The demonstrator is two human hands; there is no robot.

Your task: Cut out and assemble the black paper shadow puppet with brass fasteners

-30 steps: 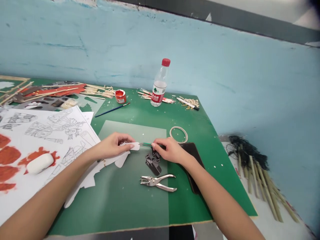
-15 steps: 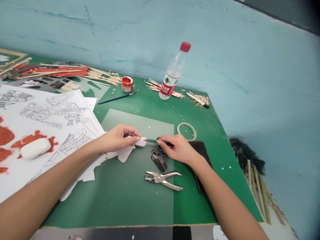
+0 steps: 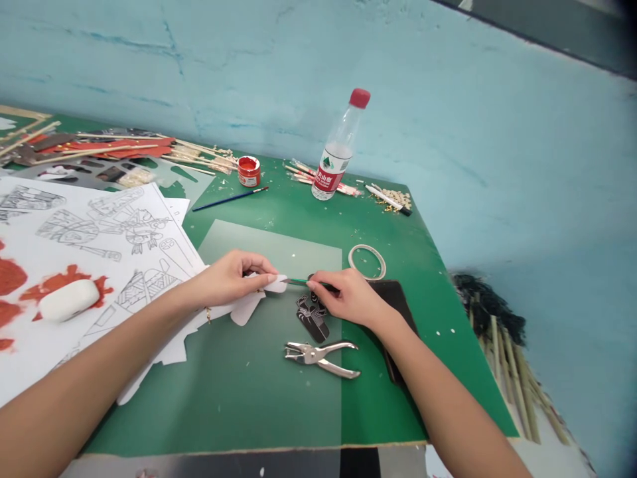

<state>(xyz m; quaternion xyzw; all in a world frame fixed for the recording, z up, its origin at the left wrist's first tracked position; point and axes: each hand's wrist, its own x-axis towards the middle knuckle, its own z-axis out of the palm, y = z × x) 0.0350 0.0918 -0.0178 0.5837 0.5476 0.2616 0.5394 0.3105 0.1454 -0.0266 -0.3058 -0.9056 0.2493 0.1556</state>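
Note:
My left hand (image 3: pixel 243 273) pinches a small white cut-out piece (image 3: pixel 277 285) with a rounded end. More white pieces (image 3: pixel 246 310) hang or lie just under those fingers; how they join is hidden. In a pen-like grip, my right hand (image 3: pixel 343 292) holds a slim green pointed tool (image 3: pixel 298 281). Its tip meets the edge of the white piece, and its exact kind is too small to tell. Black cut-out pieces with white lines (image 3: pixel 312 322) lie below my right fingers. Nearer to me rests a metal hole punch (image 3: pixel 321 356).
A roll of tape (image 3: pixel 367 261) and a dark flat object (image 3: pixel 398 302) lie to the right. Behind stand a water bottle (image 3: pixel 336 156) and a red paint jar (image 3: pixel 249 171), with a paintbrush (image 3: pixel 229 198). Drawing sheets (image 3: pixel 89 226) carry a white rounded case (image 3: pixel 70 300) at left.
The whole view has shifted slightly, so things sit a little further left. Both hands keep the same grips, with the tool's tip still at the white piece.

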